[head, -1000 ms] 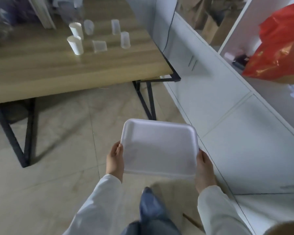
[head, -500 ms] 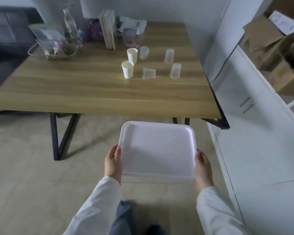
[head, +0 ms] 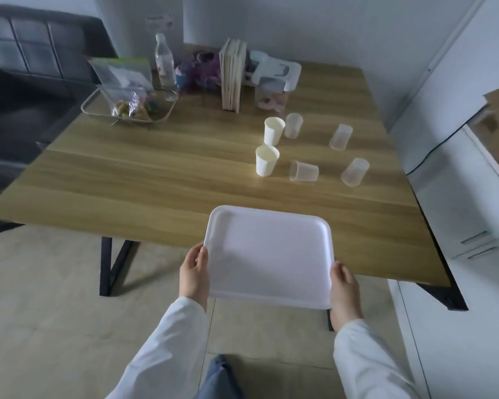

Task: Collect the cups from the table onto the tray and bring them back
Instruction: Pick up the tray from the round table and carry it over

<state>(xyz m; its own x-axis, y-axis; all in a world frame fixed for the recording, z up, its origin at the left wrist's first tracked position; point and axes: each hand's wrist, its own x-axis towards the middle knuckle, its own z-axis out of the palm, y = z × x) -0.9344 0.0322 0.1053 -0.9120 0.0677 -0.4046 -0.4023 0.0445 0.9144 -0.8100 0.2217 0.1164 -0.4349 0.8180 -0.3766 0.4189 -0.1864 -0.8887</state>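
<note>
I hold an empty white tray (head: 268, 254) level in front of me, its far edge over the near edge of the wooden table (head: 156, 180). My left hand (head: 194, 276) grips its left rim and my right hand (head: 344, 292) grips its right rim. Several cups stand beyond the tray: two white paper cups (head: 267, 164) (head: 273, 131) upright, a clear plastic cup (head: 303, 171) lying on its side, and three more clear cups (head: 355, 171) (head: 340, 137) (head: 293, 125) to the right and behind.
At the table's back stand a wire basket (head: 98, 106) with a bag of snacks, a water bottle (head: 164, 64), upright books (head: 232, 74) and a white container (head: 277, 73). A dark sofa (head: 26, 76) is to the left, white cabinets (head: 458, 197) to the right.
I have come closer to the table with the tray; the view swung from the cabinets to face the table, and the tray's far edge now overlaps the table's near edge.
</note>
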